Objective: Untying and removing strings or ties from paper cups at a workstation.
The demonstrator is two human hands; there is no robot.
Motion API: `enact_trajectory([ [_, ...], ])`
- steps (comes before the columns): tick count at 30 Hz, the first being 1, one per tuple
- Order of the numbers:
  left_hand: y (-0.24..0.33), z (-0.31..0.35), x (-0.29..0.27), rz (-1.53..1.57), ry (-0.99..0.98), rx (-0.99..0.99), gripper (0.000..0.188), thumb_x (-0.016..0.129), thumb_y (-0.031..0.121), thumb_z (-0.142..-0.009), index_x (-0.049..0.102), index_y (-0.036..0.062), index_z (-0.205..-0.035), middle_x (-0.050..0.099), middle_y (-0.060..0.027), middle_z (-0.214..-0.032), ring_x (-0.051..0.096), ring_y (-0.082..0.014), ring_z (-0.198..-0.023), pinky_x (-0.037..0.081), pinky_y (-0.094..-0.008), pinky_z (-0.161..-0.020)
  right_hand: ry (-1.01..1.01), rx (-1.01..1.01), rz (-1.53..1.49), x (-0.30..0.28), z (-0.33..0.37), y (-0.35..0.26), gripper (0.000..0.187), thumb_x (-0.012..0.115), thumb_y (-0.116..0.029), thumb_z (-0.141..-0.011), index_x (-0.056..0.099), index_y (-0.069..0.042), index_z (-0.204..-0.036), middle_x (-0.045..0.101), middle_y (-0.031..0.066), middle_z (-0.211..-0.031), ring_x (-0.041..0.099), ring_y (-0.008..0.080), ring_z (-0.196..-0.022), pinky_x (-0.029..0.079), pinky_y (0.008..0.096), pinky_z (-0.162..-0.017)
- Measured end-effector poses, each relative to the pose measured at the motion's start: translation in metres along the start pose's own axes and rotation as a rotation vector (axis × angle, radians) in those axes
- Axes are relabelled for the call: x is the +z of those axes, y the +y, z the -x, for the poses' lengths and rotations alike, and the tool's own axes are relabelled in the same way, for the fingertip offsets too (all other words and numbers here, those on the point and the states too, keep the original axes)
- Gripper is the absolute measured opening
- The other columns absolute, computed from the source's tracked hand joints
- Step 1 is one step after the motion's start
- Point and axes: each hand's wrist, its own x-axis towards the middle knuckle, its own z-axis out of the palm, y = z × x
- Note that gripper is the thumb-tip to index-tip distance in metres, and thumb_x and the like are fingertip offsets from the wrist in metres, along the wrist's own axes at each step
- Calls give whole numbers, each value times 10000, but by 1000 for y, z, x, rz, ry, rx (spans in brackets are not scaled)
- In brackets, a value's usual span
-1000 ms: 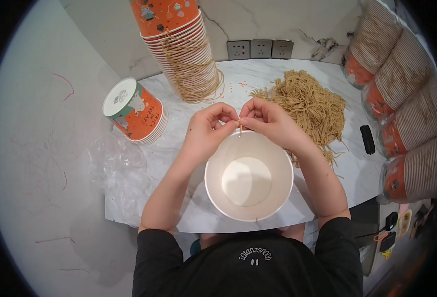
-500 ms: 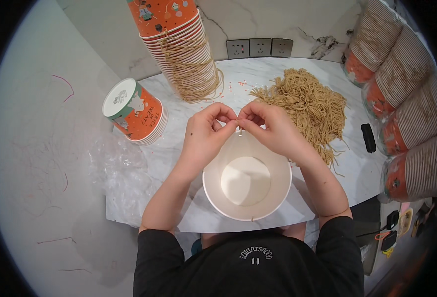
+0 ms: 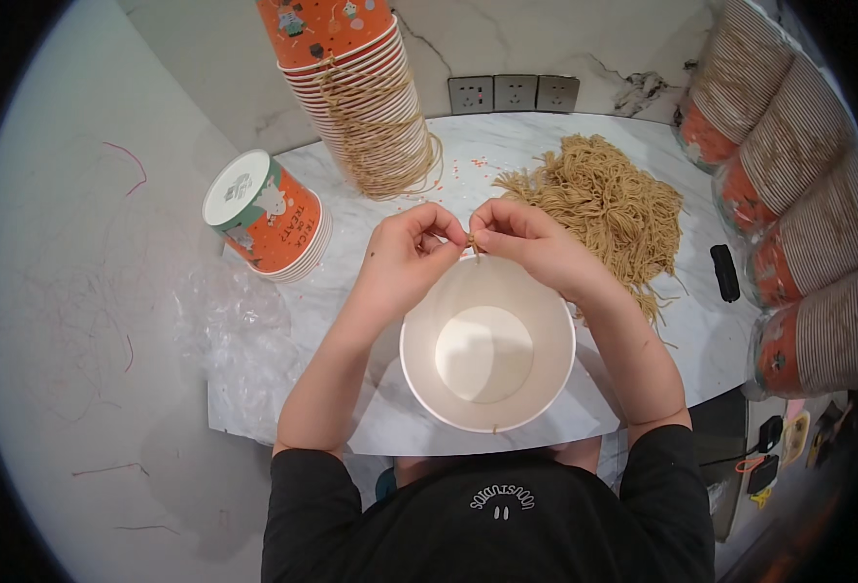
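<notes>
A white paper bucket [image 3: 448, 291] stands in front of me with its mouth up. At its far rim, a short piece of tan cord [image 3: 473, 243] is pinched between my two hands, with a small knot or loop between the fingertips. My left hand [image 3: 411, 255] holds the cord from the left, thumb and forefinger together. From the right, my right hand [image 3: 526, 245] grips it the same way. A small bit of cord [image 3: 495, 428] also shows at the bucket's near rim.
Behind my left hand rises a tall stack of orange buckets [image 3: 390, 107] with cord handles. Left of it sits an upside-down stack [image 3: 274, 219], near crumpled clear plastic [image 3: 240, 330]. A heap of tan cords [image 3: 604, 209] lies right, then a black object [image 3: 724, 273] and bagged bucket stacks [image 3: 793, 126].
My fingertips have drawn slightly apart, and more of the cord's knot or loop shows between them. The bucket stays in about the same place.
</notes>
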Motion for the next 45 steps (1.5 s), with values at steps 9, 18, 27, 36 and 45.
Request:
enact_trajectory([
  [9,-4,1,-5,-34,31,36,135,731,96,-834,723,-27,-889,705,-20,-776,631,-57,-720,519,-224,-670,31,11,-5,5,3,-9,108,612,-158,-977,640,-54,-989,590,-38,-818,526,42,-745,439,217,-656],
  [18,1,-2,-7,171,-41,-56,149,759,85,-844,739,-42,-920,736,-54,-879,650,-77,-786,525,-235,-722,222,-351,369,12,8,-5,131,667,-91,-862,686,32,-901,665,76,-834,654,145,-753,545,293,-714],
  [27,-6,-6,-7,209,-54,-50,105,705,57,-843,737,-32,-890,718,-56,-864,631,-73,-769,512,-233,-707,247,-234,348,14,7,-7,165,689,-124,-850,690,35,-893,677,76,-800,650,133,-730,544,291,-687],
  [36,-9,-11,-12,326,-30,-100,90,690,78,-841,693,-11,-847,708,-66,-840,657,-110,-768,538,-261,-722,213,-160,272,17,7,-7,192,700,-151,-867,682,40,-880,679,59,-749,629,97,-675,530,264,-632],
  [45,-19,-16,-18,158,-43,-76,74,697,66,-828,676,-4,-816,690,-45,-792,658,-110,-731,525,-252,-707,160,-202,474,18,10,-10,108,691,-94,-855,652,7,-863,644,-3,-798,594,58,-743,527,241,-697],
])
